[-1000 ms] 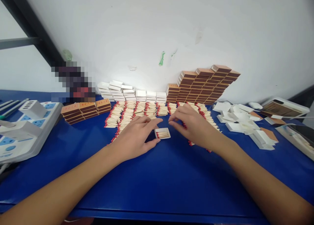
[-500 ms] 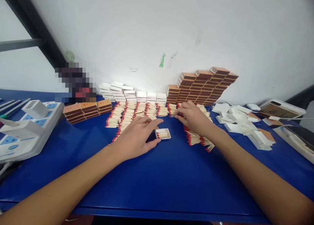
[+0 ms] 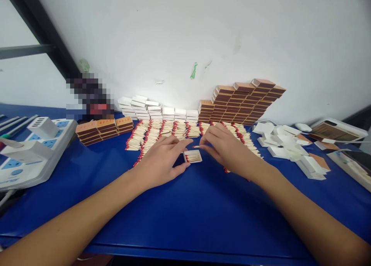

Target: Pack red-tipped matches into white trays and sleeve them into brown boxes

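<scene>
A small white matchbox tray [image 3: 193, 156] with a few red-tipped matches in it lies on the blue table [image 3: 185, 212]. My left hand [image 3: 162, 159] rests on the table, thumb and forefinger bracketing the tray's left side. My right hand [image 3: 224, 146] pinches a match [image 3: 196, 146] just above the tray's far right edge. Rows of loose matches [image 3: 162, 130] lie behind and beneath my right hand.
Brown matchbox sleeves [image 3: 243, 101] are stacked against the wall, with white trays [image 3: 150, 109] to their left and another brown stack [image 3: 104, 128] further left. Loose white trays [image 3: 290, 148] lie at right. A white power strip [image 3: 31, 150] sits at the left edge.
My right hand went back to the match pile, picked up a match and has come forward again to the tray. My left hand stayed by the tray.
</scene>
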The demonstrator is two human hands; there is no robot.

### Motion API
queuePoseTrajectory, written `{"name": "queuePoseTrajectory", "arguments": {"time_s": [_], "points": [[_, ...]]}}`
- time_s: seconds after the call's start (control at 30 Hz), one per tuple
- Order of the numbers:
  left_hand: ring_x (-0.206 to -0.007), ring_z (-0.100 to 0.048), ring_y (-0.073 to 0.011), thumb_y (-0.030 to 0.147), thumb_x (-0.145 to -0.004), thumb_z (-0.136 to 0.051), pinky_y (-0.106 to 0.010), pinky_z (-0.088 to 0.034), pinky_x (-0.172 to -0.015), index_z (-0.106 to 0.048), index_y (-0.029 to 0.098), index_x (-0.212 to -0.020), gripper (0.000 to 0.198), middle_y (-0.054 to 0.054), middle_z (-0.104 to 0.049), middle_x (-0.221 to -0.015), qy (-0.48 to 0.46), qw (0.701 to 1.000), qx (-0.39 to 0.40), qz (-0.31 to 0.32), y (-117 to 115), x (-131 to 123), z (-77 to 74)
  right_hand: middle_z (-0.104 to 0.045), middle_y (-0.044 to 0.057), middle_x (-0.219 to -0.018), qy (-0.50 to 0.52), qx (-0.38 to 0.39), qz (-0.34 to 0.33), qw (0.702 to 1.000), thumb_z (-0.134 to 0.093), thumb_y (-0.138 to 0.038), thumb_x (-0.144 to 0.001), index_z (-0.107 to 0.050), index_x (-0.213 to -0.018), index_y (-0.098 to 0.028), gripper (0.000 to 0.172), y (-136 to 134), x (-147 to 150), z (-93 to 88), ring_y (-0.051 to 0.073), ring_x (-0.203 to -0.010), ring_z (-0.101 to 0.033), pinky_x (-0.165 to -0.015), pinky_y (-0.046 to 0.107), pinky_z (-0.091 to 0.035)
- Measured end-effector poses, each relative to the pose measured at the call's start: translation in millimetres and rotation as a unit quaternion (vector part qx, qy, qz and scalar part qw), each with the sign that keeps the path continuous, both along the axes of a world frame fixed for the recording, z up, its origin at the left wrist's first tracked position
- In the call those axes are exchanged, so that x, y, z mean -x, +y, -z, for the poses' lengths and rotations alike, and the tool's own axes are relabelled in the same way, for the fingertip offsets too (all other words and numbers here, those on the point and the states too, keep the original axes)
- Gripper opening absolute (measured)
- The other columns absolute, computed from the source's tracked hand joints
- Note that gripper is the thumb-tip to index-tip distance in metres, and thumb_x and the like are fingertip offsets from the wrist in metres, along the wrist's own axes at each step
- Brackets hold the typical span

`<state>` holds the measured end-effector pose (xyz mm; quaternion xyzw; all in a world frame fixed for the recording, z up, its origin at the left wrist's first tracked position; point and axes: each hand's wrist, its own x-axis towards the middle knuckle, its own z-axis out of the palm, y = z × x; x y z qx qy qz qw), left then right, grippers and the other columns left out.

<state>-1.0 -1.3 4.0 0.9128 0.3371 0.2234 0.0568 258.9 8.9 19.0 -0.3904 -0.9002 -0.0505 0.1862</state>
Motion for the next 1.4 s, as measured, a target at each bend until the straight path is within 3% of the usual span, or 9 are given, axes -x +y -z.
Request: {"name": "queuePoseTrajectory", "arguments": {"time_s": [0.2,0.3,0.4,0.57,1.27,1.4], "points": [[-0.117,-0.064,-0.0283,0.032,-0.097,-0.071,-0.05,-0.051,-0.106,-0.05,0.022,-0.147,0.055,-0.008,-0.074,-0.118,-0.012,1.0,0.01,0.004,0,-2,0.5,-0.064,0.011,-0.096,-0.008,0.022,-0.035,0.999,-0.049,-0.022,-0.108,-0.065,-0.096,-0.02,0.02,-19,18,-3.1,0.028,-0.094,-0.053,-0.084,0.042,-0.045],[-0.117,-0.064,-0.0286,0.033,-0.098,-0.07,-0.05,-0.051,-0.106,-0.05,0.021,-0.147,0.055,-0.009,-0.074,-0.119,-0.007,1.0,0.01,0.002,0,-1,1.2,-0.064,0.01,-0.096,0.037,0.036,-0.031,0.998,-0.051,-0.023,-0.108,-0.066,-0.097,-0.02,0.019,-10,9,-0.6,0.026,-0.095,-0.054,-0.084,0.04,-0.045],[-0.118,-0.063,-0.0277,0.034,-0.099,-0.069,-0.048,-0.051,-0.107,-0.049,0.022,-0.148,0.055,-0.007,-0.074,-0.12,-0.01,1.0,0.011,0.004,0,0,1.9,-0.065,0.011,-0.096,0.063,0.005,0.028,0.998,-0.053,-0.025,-0.107,-0.069,-0.1,-0.019,0.019,8,-11,6.5,0.028,-0.096,-0.053,-0.085,0.042,-0.044],[-0.119,-0.064,-0.027,0.033,-0.099,-0.07,-0.047,-0.05,-0.108,-0.048,0.023,-0.149,0.056,-0.005,-0.075,-0.121,-0.016,1.0,0.014,0.007,-1,0,1.6,-0.066,0.013,-0.096,0.022,0.001,0.092,0.996,-0.057,-0.025,-0.103,-0.077,-0.108,-0.018,0.022,34,-36,23.8,0.031,-0.096,-0.053,-0.088,0.044,-0.045],[-0.117,-0.064,-0.0268,0.036,-0.099,-0.07,-0.047,-0.051,-0.107,-0.049,0.022,-0.149,0.055,-0.007,-0.074,-0.119,-0.012,1.0,0.003,0.011,0,1,2.9,-0.064,0.013,-0.096,-0.013,-0.012,0.1,0.995,-0.053,-0.025,-0.104,-0.078,-0.108,-0.018,0.026,45,-38,30.2,0.031,-0.097,-0.05,-0.086,0.043,-0.043],[-0.116,-0.064,-0.0266,0.035,-0.098,-0.071,-0.047,-0.051,-0.106,-0.048,0.023,-0.148,0.056,-0.006,-0.074,-0.119,-0.015,1.0,0.004,0.012,0,0,3.3,-0.065,0.013,-0.096,-0.009,-0.006,0.104,0.994,-0.054,-0.024,-0.104,-0.076,-0.101,-0.018,0.023,46,-37,30.5,0.031,-0.097,-0.05,-0.085,0.043,-0.043]]}}
